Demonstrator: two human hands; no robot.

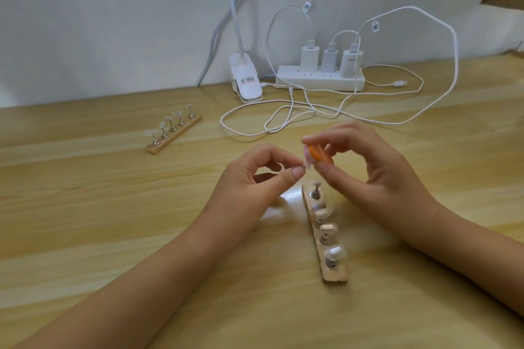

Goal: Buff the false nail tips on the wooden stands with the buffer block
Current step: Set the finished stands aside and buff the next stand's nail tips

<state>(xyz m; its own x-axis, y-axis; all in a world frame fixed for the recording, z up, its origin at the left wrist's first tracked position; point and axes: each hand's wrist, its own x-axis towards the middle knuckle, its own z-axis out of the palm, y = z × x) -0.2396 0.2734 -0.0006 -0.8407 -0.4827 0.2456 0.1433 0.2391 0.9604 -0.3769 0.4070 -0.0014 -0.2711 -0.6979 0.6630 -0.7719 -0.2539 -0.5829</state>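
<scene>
A person seated at a pale wood surface (113, 207) works on false nails, forearms stretched forward. Nearest the viewer, the near wooden stand (336, 275) lies end-on between the arms and carries three nail tips (329, 228) that can be counted on their metal pegs, while the peg at its far end (314, 188) looks bare. Just above that end, the left hand (255, 178) pinches one small clear false nail tip (307, 164) between thumb and forefinger, and the right hand (368, 167) grips the orange buffer block (317, 153) in curled fingertips, its face set against the tip. The tip appears feather-light, thin and springy, likely to flick away or crack if squeezed, so a hold at its base or sides seems wisest, leaving the top free. The block looks small, light and slightly soft, best held by its edges. Farther off to the left, the far wooden stand (174, 133) holds five more tips, untouched. Beyond, against the white wall, sit one clip lamp (245, 82) and one power strip (320, 81) with three chargers (329, 58), their white cables (283, 119) looping over the surface.
</scene>
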